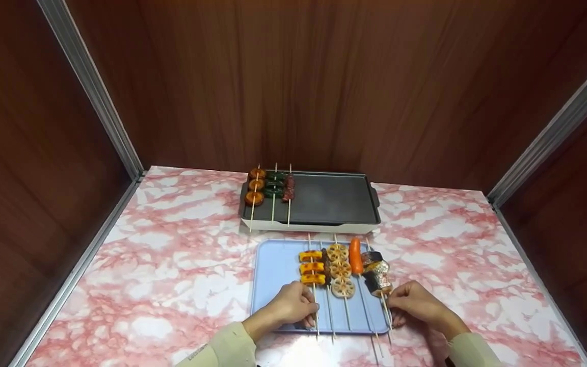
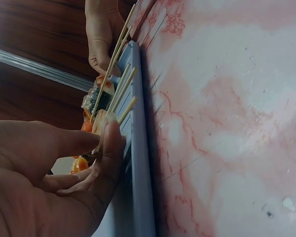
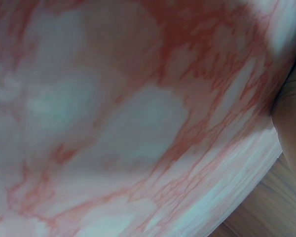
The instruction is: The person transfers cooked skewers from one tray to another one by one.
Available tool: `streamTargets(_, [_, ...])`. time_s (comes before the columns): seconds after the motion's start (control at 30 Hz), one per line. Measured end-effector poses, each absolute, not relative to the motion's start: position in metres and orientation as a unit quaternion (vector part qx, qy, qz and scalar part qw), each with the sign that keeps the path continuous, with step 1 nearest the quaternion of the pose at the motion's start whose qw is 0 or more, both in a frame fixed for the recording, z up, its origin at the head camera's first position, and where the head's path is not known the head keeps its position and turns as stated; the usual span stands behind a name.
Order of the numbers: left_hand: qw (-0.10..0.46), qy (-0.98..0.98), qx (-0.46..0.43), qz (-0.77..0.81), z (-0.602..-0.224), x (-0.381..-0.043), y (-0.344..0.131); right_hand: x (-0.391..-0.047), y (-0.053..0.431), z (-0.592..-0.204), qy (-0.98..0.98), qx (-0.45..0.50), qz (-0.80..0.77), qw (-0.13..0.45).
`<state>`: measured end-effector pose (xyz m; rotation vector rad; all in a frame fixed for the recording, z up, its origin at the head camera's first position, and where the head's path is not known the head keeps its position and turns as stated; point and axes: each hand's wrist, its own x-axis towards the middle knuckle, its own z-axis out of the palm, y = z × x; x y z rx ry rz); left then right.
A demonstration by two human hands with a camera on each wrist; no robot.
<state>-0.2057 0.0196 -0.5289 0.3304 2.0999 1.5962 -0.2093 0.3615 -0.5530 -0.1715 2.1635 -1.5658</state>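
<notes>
My left hand (image 1: 289,305) is at the near left of the blue tray (image 1: 268,285), its thumb and fingertips pinching the stick of a skewer of browned yellow chunks (image 1: 312,267). At the tray's right edge my right hand (image 1: 420,303) pinches the stick of a skewer of dark-skinned fish-like chunks (image 1: 378,273). Between them lie a dark, thin skewer (image 1: 327,270), a lotus root skewer (image 1: 342,270) and an orange sausage skewer (image 1: 355,255). In the left wrist view, the left fingers (image 2: 106,148) hide part of the sticks. Mostly tabletop fills the right wrist view.
Behind the tray stands a dark griddle (image 1: 331,199) with a pale base. On its left side lie skewers of round browned slices (image 1: 255,185), green pieces (image 1: 274,184) and red meat (image 1: 289,187). Wood-grain panels (image 1: 293,81) enclose the marbled table (image 1: 186,255).
</notes>
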Motion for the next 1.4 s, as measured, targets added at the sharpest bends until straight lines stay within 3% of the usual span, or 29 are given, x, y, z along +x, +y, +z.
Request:
streamTargets(0.3, [0.209,0.828,0.152,0.498,-0.501,-0.218,0.002,-0.210,0.362,-0.552,0.788,-0.067,-0.567,0.228])
streamTargets(0.53, [0.122,0.854,0.182,0.471,-0.465,-0.248,-0.014,-0.209,0.366,-0.552,0.785,-0.074,-0.569,0.231])
streamTargets(0.9, [0.028,0.876,0.108,0.469,-0.420,-0.308,-0.023,-0.210,0.364,-0.553,0.778,-0.083,-0.577,0.233])
streamTargets(1.17, [0.029,0.896,0.087,0.435,-0.428,-0.339,-0.016,-0.210,0.364,-0.555,0.778,-0.084,-0.580,0.228])
streamTargets(1.4, [0.078,0.905,0.039,0.417,-0.435,-0.358,-0.008,-0.209,0.364,-0.553,0.777,-0.078,-0.579,0.232])
